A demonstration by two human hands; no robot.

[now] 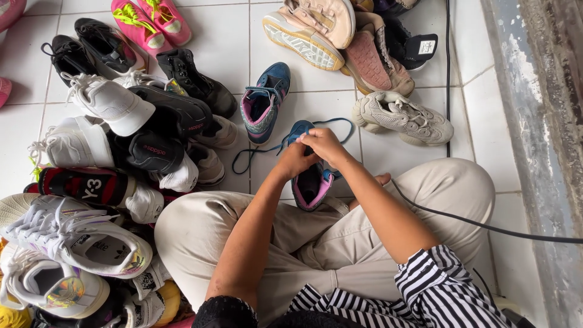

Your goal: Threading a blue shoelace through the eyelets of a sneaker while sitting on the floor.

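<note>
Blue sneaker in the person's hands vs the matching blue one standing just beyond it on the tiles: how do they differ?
The held blue sneaker sits between both hands, left hand and right hand, by the knees; the free blue sneaker stands alone on the tile floor, untouched. The held one's blue lace trails loose across the tiles; the free one's straps look tidy. Both share blue uppers and pink lining, apparently a pair.

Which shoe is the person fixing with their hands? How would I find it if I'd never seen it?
Start at the person's crossed legs in beige trousers. Just in front of the knees, both hands, the left hand and the right hand, meet over a blue sneaker with a pink lining. Its twin stands apart on the white tiles; only this one has its blue lace trailing loose.
</note>
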